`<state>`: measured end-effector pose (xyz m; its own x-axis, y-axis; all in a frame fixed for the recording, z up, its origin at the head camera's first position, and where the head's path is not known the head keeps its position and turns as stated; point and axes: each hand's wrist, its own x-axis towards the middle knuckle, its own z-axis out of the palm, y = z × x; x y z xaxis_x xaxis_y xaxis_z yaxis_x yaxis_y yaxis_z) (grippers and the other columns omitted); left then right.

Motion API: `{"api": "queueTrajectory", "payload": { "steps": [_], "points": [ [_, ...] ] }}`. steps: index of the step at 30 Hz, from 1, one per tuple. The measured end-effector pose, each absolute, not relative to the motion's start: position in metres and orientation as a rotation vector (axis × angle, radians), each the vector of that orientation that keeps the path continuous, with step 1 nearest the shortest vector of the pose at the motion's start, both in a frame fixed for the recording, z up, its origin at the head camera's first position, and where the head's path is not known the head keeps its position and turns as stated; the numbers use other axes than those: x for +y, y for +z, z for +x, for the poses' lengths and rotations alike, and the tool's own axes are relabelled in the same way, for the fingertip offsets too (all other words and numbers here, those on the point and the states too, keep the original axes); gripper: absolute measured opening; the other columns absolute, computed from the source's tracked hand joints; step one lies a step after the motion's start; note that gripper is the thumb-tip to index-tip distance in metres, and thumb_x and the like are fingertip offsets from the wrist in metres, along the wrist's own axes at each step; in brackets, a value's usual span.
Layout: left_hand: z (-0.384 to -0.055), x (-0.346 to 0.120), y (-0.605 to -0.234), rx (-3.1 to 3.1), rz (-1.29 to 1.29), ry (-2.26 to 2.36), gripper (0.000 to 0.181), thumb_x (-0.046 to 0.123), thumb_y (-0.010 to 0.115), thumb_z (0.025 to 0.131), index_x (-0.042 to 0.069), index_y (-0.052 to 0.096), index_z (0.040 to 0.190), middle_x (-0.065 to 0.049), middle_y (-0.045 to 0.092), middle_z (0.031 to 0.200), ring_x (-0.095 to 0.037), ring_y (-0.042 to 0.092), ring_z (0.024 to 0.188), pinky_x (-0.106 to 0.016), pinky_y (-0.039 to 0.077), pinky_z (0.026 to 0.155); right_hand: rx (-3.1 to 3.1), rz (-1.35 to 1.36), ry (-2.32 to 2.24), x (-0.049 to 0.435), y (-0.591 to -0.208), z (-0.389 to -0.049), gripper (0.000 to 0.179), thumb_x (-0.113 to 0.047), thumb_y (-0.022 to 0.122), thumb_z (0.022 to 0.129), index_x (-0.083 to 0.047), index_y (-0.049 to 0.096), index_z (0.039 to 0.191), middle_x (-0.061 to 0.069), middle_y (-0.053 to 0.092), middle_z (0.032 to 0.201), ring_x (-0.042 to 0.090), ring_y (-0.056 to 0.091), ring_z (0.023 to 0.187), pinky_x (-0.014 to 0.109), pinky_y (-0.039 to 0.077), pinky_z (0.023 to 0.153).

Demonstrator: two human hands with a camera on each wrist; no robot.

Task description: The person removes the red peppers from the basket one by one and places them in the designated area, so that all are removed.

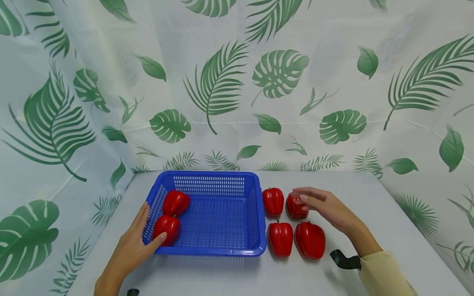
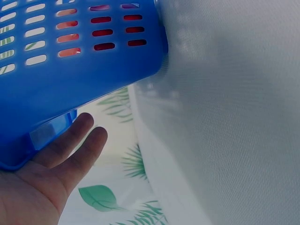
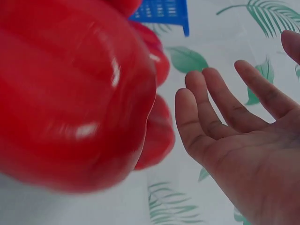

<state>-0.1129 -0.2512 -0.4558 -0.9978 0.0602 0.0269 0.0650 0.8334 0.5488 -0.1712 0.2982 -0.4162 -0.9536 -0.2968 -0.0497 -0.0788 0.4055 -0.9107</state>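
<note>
A blue plastic basket (image 1: 212, 251) stands on the white table with two red bell peppers at its left end, one farther back (image 1: 175, 203) and one nearer (image 1: 167, 230). My left hand (image 1: 130, 246) rests against the basket's left side, fingers straight along the outside and thumb over the front corner. Two of its fingers (image 2: 89, 150) show below the rim in the left wrist view. My right hand (image 1: 331, 207) hovers with extended fingers over the back right bell pepper (image 1: 295, 209), partly covering it, and holds nothing. In the right wrist view, a large bell pepper (image 3: 70, 103) appears beside that hand.
More red bell peppers sit right of the basket: back left (image 1: 273, 201), front left (image 1: 280, 239) and front right (image 1: 310, 240). A leaf-printed white curtain (image 1: 229, 94) encloses the table (image 1: 207, 277) at the back and sides. Black straps (image 1: 345, 260) show by the wrists.
</note>
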Motion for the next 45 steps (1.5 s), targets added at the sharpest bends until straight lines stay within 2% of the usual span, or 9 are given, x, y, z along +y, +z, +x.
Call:
{"api": "queueTrajectory", "payload": {
  "steps": [13,22,28,32,40,45],
  "points": [
    [-0.115,-0.251,-0.456,-3.018,-0.081,-0.893,0.117,0.065,0.069,0.093,-0.003,0.013,0.169,-0.026,0.012,0.176,-0.056,0.019,0.156,-0.076,0.032,0.109,2.348,-0.484,-1.648,0.271,-0.411,-0.179,0.058,-0.029,0.060,0.110,-0.004,0.047,0.160,0.025,0.051,0.159,0.048,0.055,0.140,0.064,0.046,0.110],
    [-0.112,-0.251,-0.459,-3.022,-0.076,-0.903,0.117,0.064,0.070,0.093,-0.002,0.012,0.170,-0.026,0.012,0.176,-0.057,0.019,0.156,-0.076,0.035,0.107,2.319,-0.483,-1.659,0.250,-0.407,-0.186,0.055,-0.027,0.059,0.111,-0.009,0.047,0.162,0.015,0.053,0.160,0.044,0.056,0.140,0.063,0.045,0.112],
    [-0.113,-0.250,-0.458,-3.033,-0.070,-0.899,0.118,0.066,0.069,0.093,-0.002,0.010,0.170,-0.027,0.011,0.176,-0.057,0.019,0.156,-0.076,0.033,0.109,2.329,-0.500,-1.634,0.237,-0.403,-0.190,0.056,-0.039,0.060,0.110,-0.021,0.049,0.162,0.009,0.054,0.160,0.043,0.058,0.139,0.069,0.039,0.114],
    [-0.115,-0.250,-0.456,-3.044,-0.062,-0.890,0.119,0.066,0.069,0.093,-0.002,0.009,0.170,-0.027,0.010,0.176,-0.057,0.018,0.155,-0.076,0.033,0.108,2.306,-0.530,-1.642,0.228,-0.399,-0.194,0.053,-0.034,0.058,0.111,-0.025,0.048,0.163,0.006,0.053,0.161,0.041,0.056,0.141,0.068,0.036,0.117],
    [-0.115,-0.250,-0.457,-3.050,-0.057,-0.890,0.118,0.066,0.068,0.093,-0.001,0.008,0.170,-0.026,0.009,0.176,-0.057,0.018,0.156,-0.076,0.032,0.109,2.157,-0.633,-1.762,0.210,-0.399,-0.204,0.058,-0.029,0.058,0.112,-0.010,0.043,0.164,0.017,0.048,0.163,0.037,0.052,0.146,0.067,0.037,0.116],
    [-0.114,-0.251,-0.455,-3.047,-0.061,-0.879,0.118,0.066,0.068,0.094,-0.001,0.008,0.170,-0.027,0.010,0.176,-0.057,0.018,0.156,-0.077,0.033,0.108,2.114,-0.648,-1.772,0.194,-0.396,-0.207,0.055,-0.028,0.057,0.112,-0.012,0.045,0.164,0.015,0.048,0.164,0.041,0.049,0.147,0.064,0.037,0.118]
  ]
}}
